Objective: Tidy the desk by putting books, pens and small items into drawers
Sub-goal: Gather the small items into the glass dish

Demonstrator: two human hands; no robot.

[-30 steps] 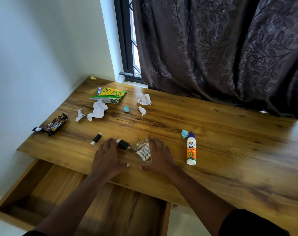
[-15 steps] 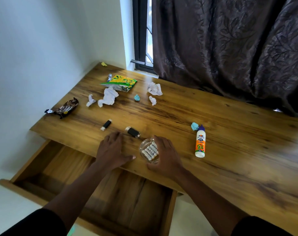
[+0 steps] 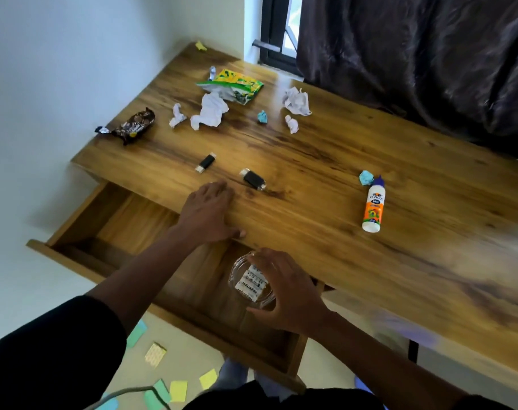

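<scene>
The right hand grips a small clear glass dish from its right side, fingers curled round the rim, holding it over the open drawer at lower centre of the frame, just below the desk's front edge. Inside the dish lies a white block of staples, its long axis running from lower left to upper right; the dark print on it is too blurred to read. The left hand lies flat on the wooden desk at the front edge, fingers spread and pointing up the frame, thumb along the lip above the drawer.

The drawer stands pulled well out toward the lower left, its wooden floor bare to the left of the dish.

Just above the left hand's fingertips lies a black USB stick, long axis slanting from upper left to lower right; a second, slimmer black USB stick lies to its left, slanting the other way. At right of centre a white glue bottle lies with its purple cap pointing up the frame — its orange label carries a red logo, not plainly legible. A crumpled teal paper touches the cap.

Toward the upper left are crumpled white papers, a green and yellow snack packet and a brown chocolate wrapper near the left edge. Coloured sticky notes lie on the floor at the bottom.
</scene>
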